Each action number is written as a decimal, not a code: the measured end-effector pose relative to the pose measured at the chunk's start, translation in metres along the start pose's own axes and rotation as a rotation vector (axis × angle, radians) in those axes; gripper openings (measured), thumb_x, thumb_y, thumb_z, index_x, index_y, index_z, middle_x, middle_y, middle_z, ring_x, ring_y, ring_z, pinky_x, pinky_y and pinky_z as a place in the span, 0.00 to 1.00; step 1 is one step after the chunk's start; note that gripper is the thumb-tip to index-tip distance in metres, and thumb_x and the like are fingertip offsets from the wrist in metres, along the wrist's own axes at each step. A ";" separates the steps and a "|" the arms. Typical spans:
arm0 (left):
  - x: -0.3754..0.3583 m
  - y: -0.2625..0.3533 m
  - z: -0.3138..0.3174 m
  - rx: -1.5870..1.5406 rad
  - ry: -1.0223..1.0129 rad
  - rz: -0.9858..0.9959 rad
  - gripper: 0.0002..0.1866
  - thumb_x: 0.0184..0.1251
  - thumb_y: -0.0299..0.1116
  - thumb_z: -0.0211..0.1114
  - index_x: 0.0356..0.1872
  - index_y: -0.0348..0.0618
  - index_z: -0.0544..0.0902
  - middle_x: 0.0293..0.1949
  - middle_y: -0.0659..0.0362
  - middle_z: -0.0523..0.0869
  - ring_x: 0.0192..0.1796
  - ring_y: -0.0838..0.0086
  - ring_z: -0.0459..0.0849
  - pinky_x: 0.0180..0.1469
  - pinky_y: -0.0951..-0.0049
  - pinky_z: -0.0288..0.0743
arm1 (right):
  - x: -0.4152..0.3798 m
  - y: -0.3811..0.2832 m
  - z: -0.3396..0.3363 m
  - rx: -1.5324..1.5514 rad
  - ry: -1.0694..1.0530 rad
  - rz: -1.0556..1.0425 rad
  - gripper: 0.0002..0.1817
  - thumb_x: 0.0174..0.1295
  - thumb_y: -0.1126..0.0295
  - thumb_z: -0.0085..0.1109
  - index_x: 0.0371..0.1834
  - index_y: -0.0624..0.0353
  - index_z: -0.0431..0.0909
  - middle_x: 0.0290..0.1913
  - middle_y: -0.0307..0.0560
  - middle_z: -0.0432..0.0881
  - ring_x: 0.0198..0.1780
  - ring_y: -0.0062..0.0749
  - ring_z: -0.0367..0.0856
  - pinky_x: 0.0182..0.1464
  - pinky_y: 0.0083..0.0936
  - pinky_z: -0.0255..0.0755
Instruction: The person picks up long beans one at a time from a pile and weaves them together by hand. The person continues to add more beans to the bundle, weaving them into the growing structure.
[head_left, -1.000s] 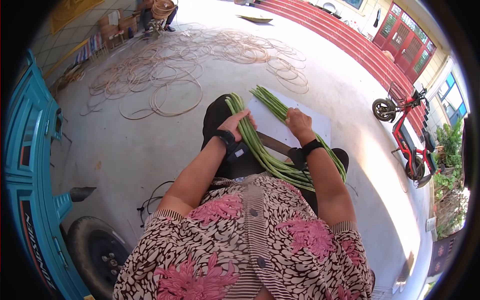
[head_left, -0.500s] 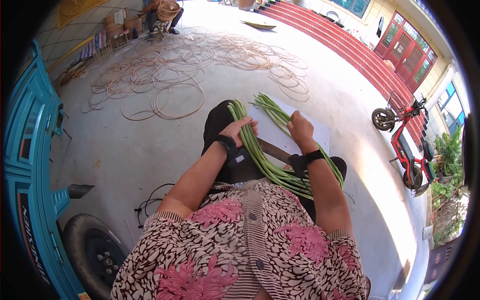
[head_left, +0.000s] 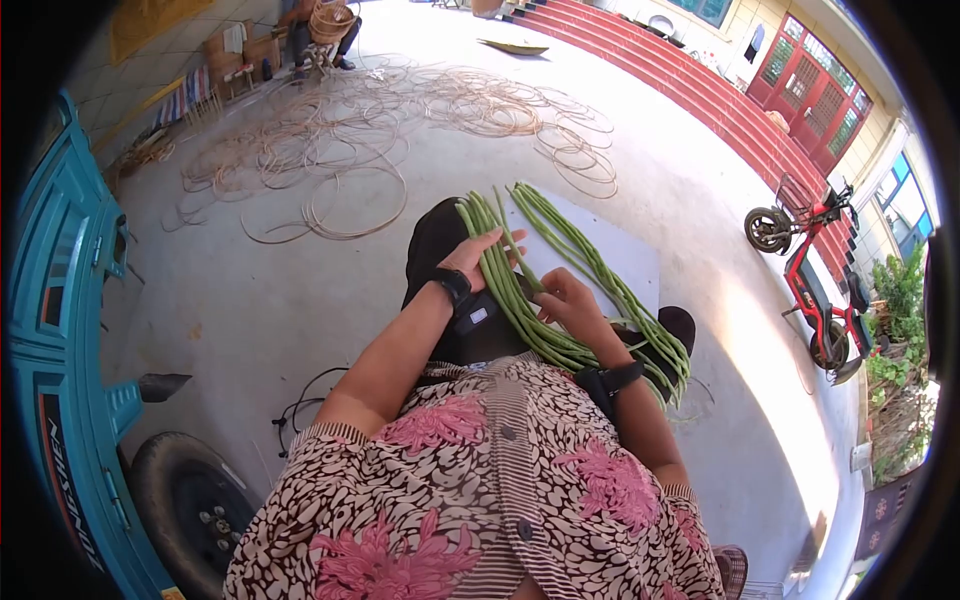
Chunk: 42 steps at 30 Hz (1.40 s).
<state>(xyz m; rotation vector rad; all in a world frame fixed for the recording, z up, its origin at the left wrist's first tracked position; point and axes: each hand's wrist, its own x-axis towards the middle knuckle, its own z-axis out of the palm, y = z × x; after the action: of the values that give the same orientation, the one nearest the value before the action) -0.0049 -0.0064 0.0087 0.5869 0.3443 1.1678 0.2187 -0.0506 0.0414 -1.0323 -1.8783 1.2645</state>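
Observation:
A bundle of long green beans [head_left: 508,290] lies across my lap, bending round toward the right knee. My left hand [head_left: 478,262] is wrapped round its upper part, near the bean tips. With its fingers pinched, my right hand [head_left: 567,300] holds a single bean beside the bundle; the bean's tip reaches up past my left fingers. More bean lengths [head_left: 590,258] run over a pale board [head_left: 630,250] resting on my legs, and curve at the right knee into the rest. Both wrists carry dark bands.
Coils of thin cane [head_left: 340,150] spread over the ground ahead. A person [head_left: 300,30] sits at the back left near a woven basket [head_left: 332,20]. A blue vehicle [head_left: 75,330] and a tyre [head_left: 190,510] stand left; a red scooter [head_left: 805,290] stands right, below red steps [head_left: 680,80].
My right hand has moved down and left, from the beans on the board to a bean beside the bundle. My left hand has barely moved, its fingers slightly more spread.

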 end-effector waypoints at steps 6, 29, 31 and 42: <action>-0.005 0.003 0.007 0.075 -0.001 0.042 0.19 0.70 0.38 0.58 0.58 0.43 0.70 0.59 0.55 0.76 0.54 0.65 0.78 0.49 0.68 0.77 | -0.001 0.003 0.002 0.040 0.013 0.000 0.09 0.60 0.75 0.57 0.41 0.63 0.70 0.33 0.41 0.78 0.28 0.21 0.80 0.29 0.19 0.75; 0.000 -0.001 -0.003 -0.103 0.020 0.027 0.09 0.68 0.40 0.62 0.39 0.49 0.73 0.26 0.67 0.76 0.30 0.74 0.77 0.44 0.65 0.74 | -0.045 -0.011 -0.072 -0.836 0.357 0.170 0.28 0.65 0.41 0.42 0.34 0.53 0.81 0.28 0.52 0.82 0.37 0.52 0.81 0.41 0.39 0.71; -0.003 0.001 0.001 -0.100 0.027 0.012 0.10 0.68 0.41 0.61 0.39 0.49 0.73 0.25 0.68 0.76 0.30 0.75 0.77 0.42 0.67 0.73 | -0.055 -0.012 -0.090 -0.856 0.388 0.207 0.27 0.65 0.41 0.43 0.33 0.54 0.81 0.28 0.52 0.82 0.36 0.50 0.81 0.40 0.38 0.71; 0.001 0.004 -0.004 -0.100 0.011 -0.051 0.10 0.67 0.39 0.62 0.40 0.47 0.73 0.26 0.68 0.77 0.28 0.78 0.77 0.37 0.70 0.74 | -0.058 -0.021 -0.111 -0.875 0.353 0.097 0.12 0.59 0.58 0.57 0.36 0.53 0.81 0.34 0.47 0.82 0.37 0.43 0.81 0.42 0.36 0.72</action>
<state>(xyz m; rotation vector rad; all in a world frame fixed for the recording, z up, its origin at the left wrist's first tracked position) -0.0098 -0.0032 0.0084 0.4817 0.3072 1.1326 0.3342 -0.0572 0.0934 -1.6600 -2.1195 0.2074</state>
